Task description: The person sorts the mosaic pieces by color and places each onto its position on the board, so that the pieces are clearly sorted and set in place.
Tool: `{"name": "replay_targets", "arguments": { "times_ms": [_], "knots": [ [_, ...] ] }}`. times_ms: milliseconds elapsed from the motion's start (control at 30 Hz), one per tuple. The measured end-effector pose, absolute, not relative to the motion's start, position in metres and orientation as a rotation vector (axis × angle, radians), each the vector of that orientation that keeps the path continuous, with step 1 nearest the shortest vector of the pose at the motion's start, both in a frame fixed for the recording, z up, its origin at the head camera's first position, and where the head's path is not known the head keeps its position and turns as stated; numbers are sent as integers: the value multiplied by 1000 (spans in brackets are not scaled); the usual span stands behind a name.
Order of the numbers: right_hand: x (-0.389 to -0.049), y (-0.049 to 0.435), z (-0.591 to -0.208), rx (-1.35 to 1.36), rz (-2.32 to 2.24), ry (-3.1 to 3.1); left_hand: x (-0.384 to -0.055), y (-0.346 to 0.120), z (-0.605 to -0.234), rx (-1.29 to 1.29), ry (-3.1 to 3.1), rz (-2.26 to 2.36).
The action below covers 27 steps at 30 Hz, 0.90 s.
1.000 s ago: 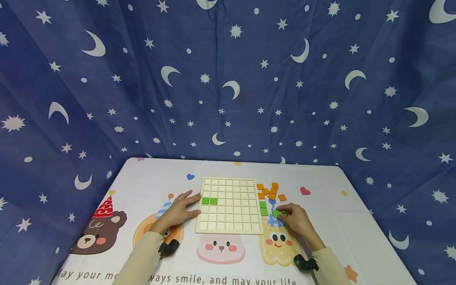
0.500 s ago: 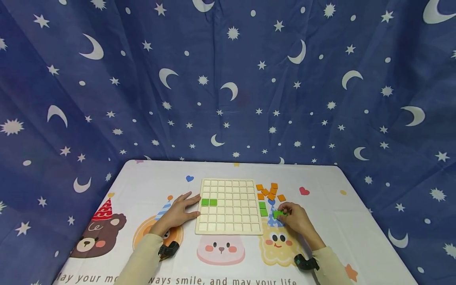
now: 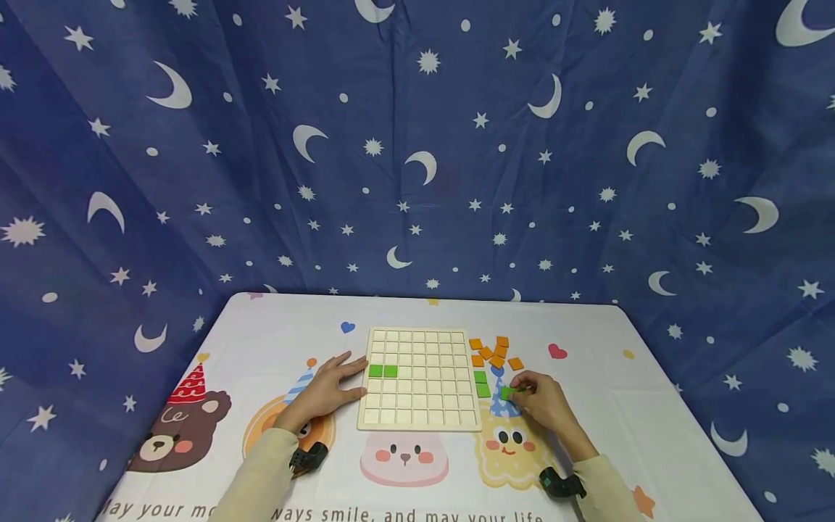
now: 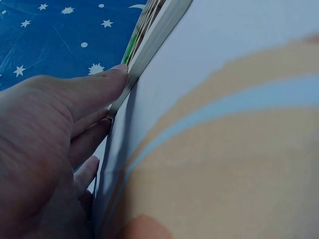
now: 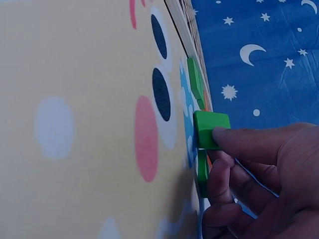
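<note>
A pale square grid board (image 3: 417,418) lies on the table, with two green tiles (image 3: 383,371) side by side in its left part. My left hand (image 3: 328,389) rests at the board's left edge, fingers spread. In the left wrist view, the thumb (image 4: 99,89) touches the board's side. Right of the board, my right hand (image 3: 544,399) pinches a green square tile (image 5: 209,127) between thumb and fingers. The right wrist view has another green tile (image 5: 202,172) below it and green pieces (image 5: 196,82) beyond, near the board.
Two green tiles (image 3: 482,389) lie against the board's right edge. Behind them several orange tiles (image 3: 501,351) are scattered, some overlapping. The white table cloth (image 3: 600,377) bears printed cartoon animals. A blue curtain (image 3: 417,181) with moons and stars hangs behind the table.
The fingers of my right hand have shifted slightly to the right around the green tile. My left hand, the board and the loose tiles have stayed in place.
</note>
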State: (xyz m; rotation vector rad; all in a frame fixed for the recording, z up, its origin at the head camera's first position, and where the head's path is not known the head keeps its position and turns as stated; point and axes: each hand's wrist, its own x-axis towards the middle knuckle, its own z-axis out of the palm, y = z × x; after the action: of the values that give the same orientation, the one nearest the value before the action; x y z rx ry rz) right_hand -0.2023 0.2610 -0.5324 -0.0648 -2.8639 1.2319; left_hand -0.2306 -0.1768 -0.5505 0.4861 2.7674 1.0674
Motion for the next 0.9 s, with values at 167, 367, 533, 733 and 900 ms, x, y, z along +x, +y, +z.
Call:
{"name": "replay_targets", "arguments": {
  "times_ms": [167, 367, 533, 733, 900],
  "knots": [
    [-206, 259, -528, -48, 1248, -2842, -230, -177, -550, 482, 2774, 1067],
    [-213, 252, -521, -74, 1257, -2828, -230, -176, -550, 474, 2766, 1078],
    [-217, 246, -513, -17, 1275, -2792, -231, -174, -550, 493, 2784, 1070],
    [-220, 238, -507, 11, 1339, -2775, -230, -174, -548, 477, 2779, 1080],
    [-225, 227, -506, 33, 1424, -2753, -229, -174, -549, 483, 2780, 1104]
  ]
}}
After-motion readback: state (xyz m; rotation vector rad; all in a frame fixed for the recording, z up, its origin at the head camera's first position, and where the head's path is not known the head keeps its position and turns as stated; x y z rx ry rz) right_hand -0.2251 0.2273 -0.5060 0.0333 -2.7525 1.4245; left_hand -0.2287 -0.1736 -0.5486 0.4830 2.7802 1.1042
